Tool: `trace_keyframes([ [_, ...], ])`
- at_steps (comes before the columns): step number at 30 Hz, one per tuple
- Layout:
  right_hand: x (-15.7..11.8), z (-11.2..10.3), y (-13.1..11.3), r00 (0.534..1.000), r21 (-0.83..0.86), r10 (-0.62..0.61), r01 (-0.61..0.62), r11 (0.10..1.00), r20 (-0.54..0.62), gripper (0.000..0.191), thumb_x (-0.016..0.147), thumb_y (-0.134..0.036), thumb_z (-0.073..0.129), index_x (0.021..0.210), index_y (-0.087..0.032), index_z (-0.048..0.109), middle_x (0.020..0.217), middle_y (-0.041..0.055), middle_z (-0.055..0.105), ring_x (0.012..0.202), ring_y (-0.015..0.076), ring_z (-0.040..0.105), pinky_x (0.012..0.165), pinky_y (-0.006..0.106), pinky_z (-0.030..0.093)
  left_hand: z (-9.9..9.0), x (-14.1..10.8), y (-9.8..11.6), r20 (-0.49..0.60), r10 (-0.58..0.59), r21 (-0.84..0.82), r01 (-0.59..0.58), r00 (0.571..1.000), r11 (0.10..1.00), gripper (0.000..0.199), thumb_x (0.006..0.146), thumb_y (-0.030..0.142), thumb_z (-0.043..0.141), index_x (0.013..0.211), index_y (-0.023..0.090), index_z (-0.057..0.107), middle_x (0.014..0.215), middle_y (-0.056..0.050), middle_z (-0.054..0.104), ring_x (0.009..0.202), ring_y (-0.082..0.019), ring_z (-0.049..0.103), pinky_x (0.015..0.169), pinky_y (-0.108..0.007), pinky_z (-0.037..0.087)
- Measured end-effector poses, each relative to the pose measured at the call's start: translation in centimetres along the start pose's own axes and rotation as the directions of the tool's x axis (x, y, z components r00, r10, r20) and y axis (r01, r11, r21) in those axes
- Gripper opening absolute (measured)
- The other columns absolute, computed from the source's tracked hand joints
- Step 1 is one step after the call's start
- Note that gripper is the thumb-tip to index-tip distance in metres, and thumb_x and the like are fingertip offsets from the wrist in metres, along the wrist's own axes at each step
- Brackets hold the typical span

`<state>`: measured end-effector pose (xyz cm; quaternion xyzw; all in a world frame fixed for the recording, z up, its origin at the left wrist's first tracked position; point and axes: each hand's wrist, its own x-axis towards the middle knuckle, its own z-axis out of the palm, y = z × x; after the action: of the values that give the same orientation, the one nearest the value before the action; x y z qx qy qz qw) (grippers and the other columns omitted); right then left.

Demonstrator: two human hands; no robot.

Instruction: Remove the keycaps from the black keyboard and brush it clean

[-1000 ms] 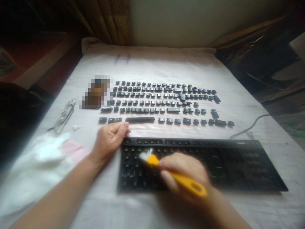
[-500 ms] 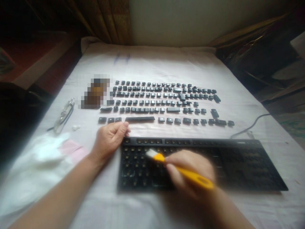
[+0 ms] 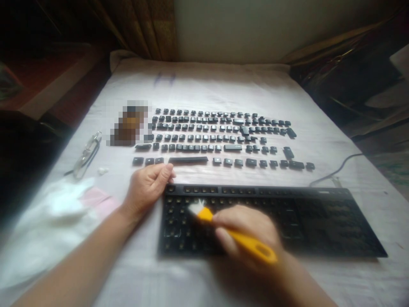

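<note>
A black keyboard base [image 3: 319,226] without its keycaps lies on the white cloth. My right hand [image 3: 246,226] grips a yellow brush [image 3: 252,245], its pale bristles splayed against the left part of the base. At the upper left corner of the base rests my left hand [image 3: 150,183], fingers closed, thumb on top; it holds the corner, though the fingertips are partly hidden. Beyond the base, loose black keycaps [image 3: 232,147] are laid out in several rows, with the long space bar [image 3: 188,160] in the nearest row.
Eyeglasses [image 3: 87,153] lie at the left beside a blurred-out rectangular item [image 3: 128,125]. A crumpled white cloth [image 3: 54,230] with a pink part is at the near left. A dark cable [image 3: 338,168] runs off behind the base to the right.
My right hand and the brush have shifted a little to the left over the base, and the bristles now look more spread. My left hand has stayed in place.
</note>
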<state>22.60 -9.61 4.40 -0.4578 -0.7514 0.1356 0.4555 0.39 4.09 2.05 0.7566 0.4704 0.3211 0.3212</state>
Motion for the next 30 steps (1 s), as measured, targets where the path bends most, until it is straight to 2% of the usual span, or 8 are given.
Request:
trace_keyframes([
  [11,0.1,0.1,-0.1,0.999,0.003,-0.035,0.035,0.999,-0.028,0.009,0.095,-0.017,0.058,0.099,-0.019,0.066,0.079,0.0035,0.080,0.061,0.0132,0.073,0.060,0.023,0.058,0.1,0.0,0.0,-0.005,0.003,0.011,-0.003,1.000,1.000,0.036,0.094,0.042,0.054,0.071,0.021,0.073,0.062,0.001,0.072,0.058,-0.015,0.067,0.062,-0.025,0.051],
  [17,0.3,-0.9,-0.4,0.997,-0.052,0.016,-0.020,0.998,-0.077,0.013,0.089,-0.010,0.058,0.093,-0.020,0.066,0.074,0.0008,0.078,0.056,0.0124,0.072,0.056,0.022,0.055,0.1,0.1,0.1,-0.007,0.002,0.006,-0.002,1.000,1.000,0.036,0.094,0.041,0.055,0.071,0.021,0.073,0.062,0.001,0.071,0.058,-0.015,0.067,0.061,-0.025,0.051],
  [22,0.6,-0.9,-0.1,0.998,-0.104,0.016,-0.022,0.994,-0.056,0.013,0.091,-0.011,0.057,0.088,-0.021,0.066,0.069,0.0012,0.077,0.053,0.0131,0.071,0.053,0.022,0.055,0.0,0.1,0.1,-0.001,0.005,0.005,-0.005,1.000,1.000,0.035,0.094,0.040,0.054,0.072,0.021,0.073,0.061,0.001,0.071,0.057,-0.015,0.067,0.060,-0.025,0.050],
  [30,0.2,-0.1,0.1,1.000,-0.025,0.002,-0.003,1.000,-0.009,0.010,0.096,-0.016,0.056,0.095,-0.019,0.066,0.077,0.0040,0.080,0.060,0.0134,0.074,0.058,0.023,0.056,0.0,0.0,0.0,-0.002,0.001,0.007,-0.001,1.000,1.000,0.035,0.095,0.041,0.054,0.072,0.021,0.072,0.062,0.001,0.071,0.058,-0.015,0.067,0.061,-0.025,0.051],
])
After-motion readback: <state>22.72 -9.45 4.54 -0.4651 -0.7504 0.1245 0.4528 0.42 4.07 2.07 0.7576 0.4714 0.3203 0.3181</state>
